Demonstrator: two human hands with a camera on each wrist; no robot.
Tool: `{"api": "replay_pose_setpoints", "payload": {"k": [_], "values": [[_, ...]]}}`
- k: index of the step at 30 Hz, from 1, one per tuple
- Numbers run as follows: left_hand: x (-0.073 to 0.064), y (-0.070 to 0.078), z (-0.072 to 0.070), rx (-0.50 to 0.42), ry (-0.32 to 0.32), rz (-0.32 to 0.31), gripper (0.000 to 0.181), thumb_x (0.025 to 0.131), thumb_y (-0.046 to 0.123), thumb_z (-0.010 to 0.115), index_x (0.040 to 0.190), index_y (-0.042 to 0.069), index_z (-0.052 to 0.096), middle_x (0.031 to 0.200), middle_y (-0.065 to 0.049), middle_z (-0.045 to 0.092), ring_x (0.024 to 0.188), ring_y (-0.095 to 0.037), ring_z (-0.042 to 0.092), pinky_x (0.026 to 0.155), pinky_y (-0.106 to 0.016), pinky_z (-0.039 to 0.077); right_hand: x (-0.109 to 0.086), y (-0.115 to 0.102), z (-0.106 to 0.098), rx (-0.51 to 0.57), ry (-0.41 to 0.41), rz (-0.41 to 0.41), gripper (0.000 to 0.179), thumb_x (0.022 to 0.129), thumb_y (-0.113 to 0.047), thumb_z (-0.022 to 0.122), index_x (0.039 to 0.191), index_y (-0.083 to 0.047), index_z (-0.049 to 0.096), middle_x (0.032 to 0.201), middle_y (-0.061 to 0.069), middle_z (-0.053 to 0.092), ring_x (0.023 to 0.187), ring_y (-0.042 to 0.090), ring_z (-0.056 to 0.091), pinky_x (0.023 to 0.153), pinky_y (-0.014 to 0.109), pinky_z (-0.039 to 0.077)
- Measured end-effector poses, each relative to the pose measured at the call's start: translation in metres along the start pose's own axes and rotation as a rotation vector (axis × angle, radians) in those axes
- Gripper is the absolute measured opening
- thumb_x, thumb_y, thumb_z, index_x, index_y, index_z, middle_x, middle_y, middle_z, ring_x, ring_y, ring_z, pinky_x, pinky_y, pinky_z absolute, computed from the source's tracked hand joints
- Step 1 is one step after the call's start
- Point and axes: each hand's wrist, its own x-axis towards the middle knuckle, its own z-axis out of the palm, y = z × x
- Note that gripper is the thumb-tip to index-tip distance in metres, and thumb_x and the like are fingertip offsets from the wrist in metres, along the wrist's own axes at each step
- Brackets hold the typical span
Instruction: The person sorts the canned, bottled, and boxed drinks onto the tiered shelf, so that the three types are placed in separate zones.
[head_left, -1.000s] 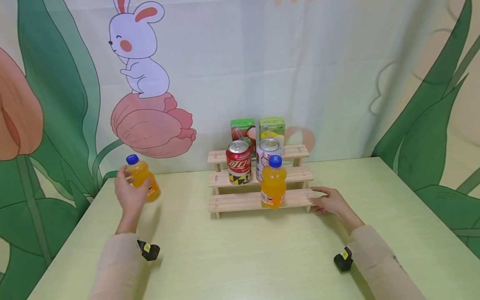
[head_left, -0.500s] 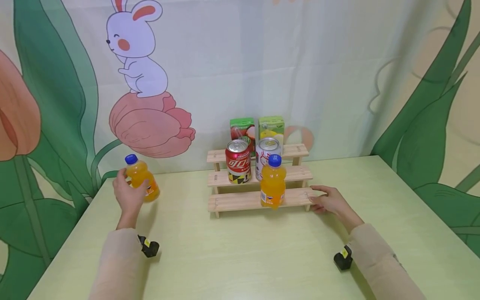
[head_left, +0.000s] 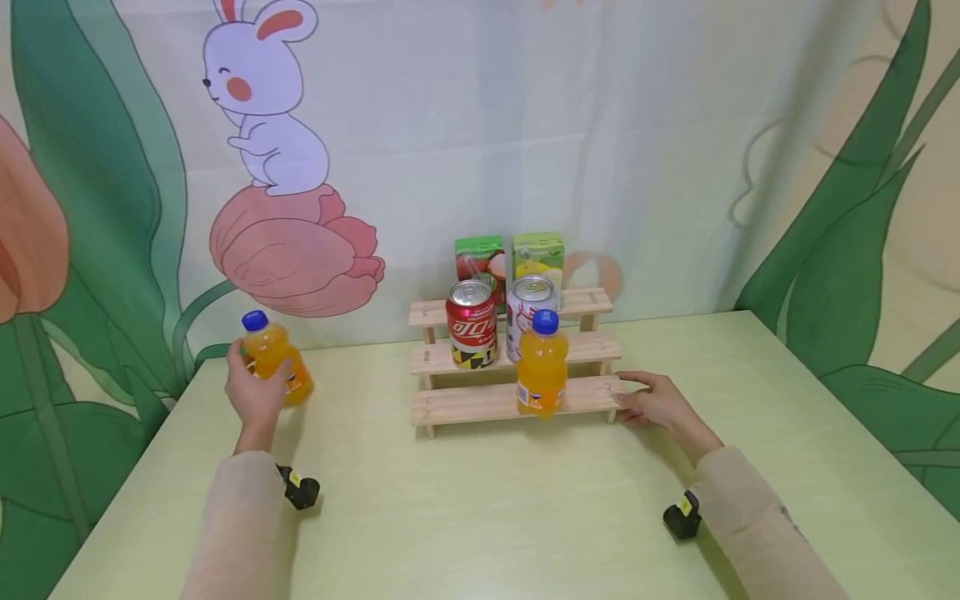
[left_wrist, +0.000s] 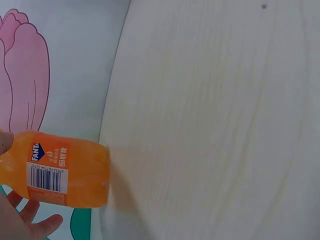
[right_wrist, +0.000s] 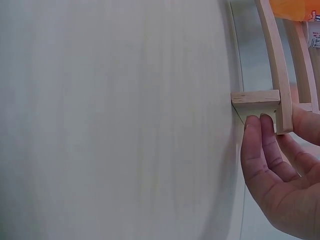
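Note:
At the table's far left, my left hand [head_left: 255, 396] holds an orange Fanta bottle [head_left: 272, 342] with a blue cap, which leans slightly. The left wrist view shows the bottle's label and barcode [left_wrist: 47, 178], with the fingers [left_wrist: 42, 226] along one side. My right hand [head_left: 663, 408] grips the right end of the lowest plank of a three-step wooden rack [head_left: 465, 405]. Seen from the right wrist, the thumb [right_wrist: 307, 122] lies on one face of the plank end [right_wrist: 284, 107], and the other fingers curl beneath. A second orange bottle [head_left: 542, 371] stands on that lowest step.
On the middle step stand a red cola can [head_left: 472, 325] and a white can [head_left: 517, 312], partly hidden by the bottle. Behind them, on the top step, are a red-and-green juice carton [head_left: 480, 248] and a yellow-green one [head_left: 538, 248]. A printed curtain [head_left: 450, 150] hangs behind the table.
The head view has shifted slightly, moving the scene a little left. My left hand and its bottle have moved only marginally; the right hand keeps its grip on the rack.

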Motion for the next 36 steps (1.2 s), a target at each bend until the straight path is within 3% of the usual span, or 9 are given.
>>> {"api": "replay_pose_setpoints", "payload": {"k": [6, 13, 20, 36], "values": [[0.006, -0.006, 0.001, -0.036, -0.022, -0.087, 0.073, 0.085, 0.038, 0.06, 0.144, 0.02, 0.021, 0.143, -0.009, 0.032, 0.128, -0.028, 0.032, 0.105, -0.043, 0.028, -0.001, 0.001, 0.001, 0.018, -0.005, 0.0, 0.054, 0.087, -0.006, 0.058, 0.133, 0.01, 0.035, 0.083, 0.014, 0.065, 0.065, 0.02, 0.063, 0.061, 0.034, 0.055], [-0.005, 0.005, -0.002, -0.054, -0.051, -0.182, 0.076, 0.083, 0.048, 0.057, 0.143, 0.014, 0.025, 0.143, -0.008, 0.033, 0.13, -0.027, 0.03, 0.106, -0.042, 0.026, 0.001, 0.002, 0.001, 0.017, -0.003, 0.012, 0.053, 0.087, -0.005, 0.057, 0.133, 0.009, 0.035, 0.085, 0.015, 0.065, 0.066, 0.02, 0.063, 0.061, 0.033, 0.055], [-0.013, 0.018, -0.004, -0.037, -0.057, -0.155, 0.067, 0.09, 0.038, 0.052, 0.143, 0.009, 0.022, 0.144, -0.01, 0.031, 0.131, -0.027, 0.028, 0.108, -0.042, 0.021, -0.001, 0.0, 0.0, 0.029, 0.0, 0.007, 0.054, 0.087, -0.005, 0.057, 0.133, 0.009, 0.035, 0.082, 0.014, 0.065, 0.064, 0.018, 0.063, 0.061, 0.033, 0.055], [-0.018, 0.025, -0.004, 0.015, -0.078, -0.166, 0.067, 0.092, 0.036, 0.049, 0.144, 0.008, 0.017, 0.144, -0.013, 0.028, 0.132, -0.03, 0.026, 0.108, -0.044, 0.02, 0.002, 0.004, -0.002, 0.04, 0.004, 0.016, 0.054, 0.086, -0.004, 0.058, 0.134, 0.009, 0.035, 0.082, 0.015, 0.065, 0.065, 0.019, 0.064, 0.06, 0.033, 0.055]]}}
